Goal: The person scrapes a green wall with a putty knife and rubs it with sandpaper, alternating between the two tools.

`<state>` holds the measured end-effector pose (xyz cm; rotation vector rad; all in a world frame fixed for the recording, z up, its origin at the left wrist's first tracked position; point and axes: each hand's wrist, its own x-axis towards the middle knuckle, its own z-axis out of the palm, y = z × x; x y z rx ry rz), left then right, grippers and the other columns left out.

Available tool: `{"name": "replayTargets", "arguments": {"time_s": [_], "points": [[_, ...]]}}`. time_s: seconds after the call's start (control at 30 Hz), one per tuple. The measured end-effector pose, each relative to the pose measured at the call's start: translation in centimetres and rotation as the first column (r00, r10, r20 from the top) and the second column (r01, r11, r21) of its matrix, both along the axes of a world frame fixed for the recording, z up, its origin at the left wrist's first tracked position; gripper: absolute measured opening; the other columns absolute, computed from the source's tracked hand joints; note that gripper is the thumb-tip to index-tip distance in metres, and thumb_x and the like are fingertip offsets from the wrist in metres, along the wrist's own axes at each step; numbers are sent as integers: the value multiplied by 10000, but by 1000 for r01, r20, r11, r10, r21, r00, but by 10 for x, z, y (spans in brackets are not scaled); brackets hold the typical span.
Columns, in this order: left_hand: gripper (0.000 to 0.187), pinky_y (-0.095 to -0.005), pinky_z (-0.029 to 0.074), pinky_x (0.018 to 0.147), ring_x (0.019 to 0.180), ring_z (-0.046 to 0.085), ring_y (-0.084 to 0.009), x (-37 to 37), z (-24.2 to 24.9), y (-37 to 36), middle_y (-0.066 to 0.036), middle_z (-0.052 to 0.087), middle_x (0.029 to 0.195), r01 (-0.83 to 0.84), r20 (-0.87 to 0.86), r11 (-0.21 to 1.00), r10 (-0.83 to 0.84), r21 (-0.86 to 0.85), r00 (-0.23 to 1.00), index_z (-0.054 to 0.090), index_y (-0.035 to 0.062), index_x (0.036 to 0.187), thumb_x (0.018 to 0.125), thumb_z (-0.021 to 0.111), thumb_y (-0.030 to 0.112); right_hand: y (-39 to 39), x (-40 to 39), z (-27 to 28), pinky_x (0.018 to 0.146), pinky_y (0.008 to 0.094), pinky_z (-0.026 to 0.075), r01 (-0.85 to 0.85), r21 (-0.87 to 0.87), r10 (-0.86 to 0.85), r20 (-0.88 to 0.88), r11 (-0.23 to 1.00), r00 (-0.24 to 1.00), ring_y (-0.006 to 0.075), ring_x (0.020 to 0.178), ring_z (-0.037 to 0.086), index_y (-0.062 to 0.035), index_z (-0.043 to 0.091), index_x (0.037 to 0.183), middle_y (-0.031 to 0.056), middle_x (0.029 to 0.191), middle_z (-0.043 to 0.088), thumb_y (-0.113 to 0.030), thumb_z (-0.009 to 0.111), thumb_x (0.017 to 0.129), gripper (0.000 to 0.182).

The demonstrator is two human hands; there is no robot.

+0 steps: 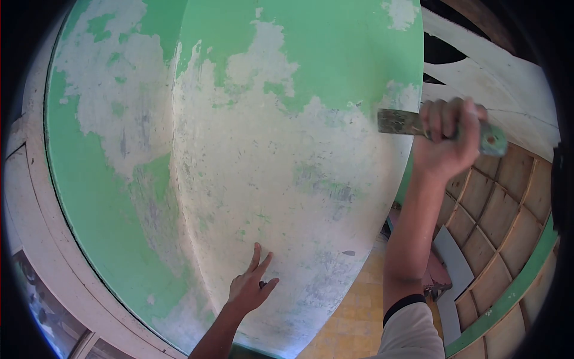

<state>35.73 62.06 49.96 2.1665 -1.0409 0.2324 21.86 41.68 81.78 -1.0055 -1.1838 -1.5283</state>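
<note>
In front of me stands a wall with green paint on its upper part and left side, and large pale bare patches where the paint is gone. My right hand is raised at the wall's right edge, fingers wrapped round a scraper. Its flat, worn blade points left over the pale surface, and the green handle end sticks out to the right of my fist. Low on the wall, my left hand is spread with fingers apart against the bare patch, a dark ring on one finger.
A vertical corner line runs down the wall. At the left is a pale frame with a window pane below. To the right are a wooden panelled partition, a yellow tiled floor and a grey board.
</note>
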Motion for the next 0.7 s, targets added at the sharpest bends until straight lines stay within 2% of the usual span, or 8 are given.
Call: {"name": "replayTargets", "arguments": {"time_s": [0.07, 0.13, 0.2, 0.4, 0.43, 0.53, 0.6, 0.7], "points": [[666, -399, 508, 750, 723, 660, -269, 4, -6, -2, -159, 147, 1524, 1, 25, 1000, 0, -31, 1000, 376, 127, 1398, 831, 626, 371, 1, -5, -2, 423, 272, 250, -11, -52, 14, 56, 999, 998, 85, 407, 238, -127, 438, 704, -22, 516, 278, -65, 520, 857, 185], [662, -396, 508, 750, 707, 659, -266, 4, -8, -3, -156, 151, 1524, 10, 45, 998, -8, -54, 999, 381, 129, 1395, 830, 627, 369, -6, 6, -1, 418, 269, 248, -35, 44, 31, 86, 998, 996, 80, 405, 235, -125, 437, 709, -21, 518, 284, -66, 519, 857, 180], [655, -416, 513, 731, 755, 668, -283, 2, -4, -1, -148, 142, 1527, 14, 24, 999, -13, -29, 1000, 362, 140, 1405, 846, 603, 381, -2, 21, -5, 472, 261, 256, 114, 102, -108, -65, 988, 992, 77, 432, 237, -144, 478, 713, -39, 540, 281, -124, 509, 863, 155], [660, -390, 507, 751, 739, 659, -266, 6, -9, -2, -156, 148, 1525, 27, 52, 997, -23, -78, 998, 386, 113, 1391, 832, 625, 369, 4, -13, -14, 426, 275, 259, -97, -56, 104, 132, 994, 986, 82, 413, 266, -128, 449, 722, -20, 522, 292, -64, 521, 862, 170], [660, -390, 507, 751, 739, 659, -266, 3, -7, -2, -156, 148, 1525, 29, 49, 997, -26, -71, 998, 386, 113, 1391, 832, 625, 369, -1, -2, -10, 431, 271, 264, 11, 40, -15, 94, 999, 995, 83, 416, 268, -130, 458, 729, -22, 518, 286, -81, 509, 871, 159], [663, -391, 505, 754, 759, 662, -267, -2, 2, 0, -155, 131, 1529, -5, 24, 1000, 5, 2, 1000, 382, 106, 1392, 835, 623, 372, 1, 30, -5, 426, 264, 261, 33, 165, -15, -106, 986, 994, 84, 409, 262, -127, 444, 717, -27, 513, 275, -100, 477, 885, 173], [668, -395, 504, 754, 792, 661, -279, -1, 1, 1, -153, 119, 1531, 23, -12, 1000, -23, -7, 1000, 376, 108, 1396, 837, 620, 380, 7, 16, -9, 420, 259, 245, 98, 113, -92, -56, 989, 994, 81, 403, 249, -117, 429, 713, -26, 509, 284, -95, 498, 878, 179], [676, -396, 503, 753, 797, 660, -291, 5, -7, -2, -156, 121, 1530, 31, 70, 998, -28, -51, 997, 369, 106, 1400, 837, 620, 383, 5, -3, -14, 415, 265, 233, -62, -47, 68, 154, 997, 986, 73, 404, 244, -107, 445, 736, -17, 507, 314, -43, 577, 827, 173]]}}
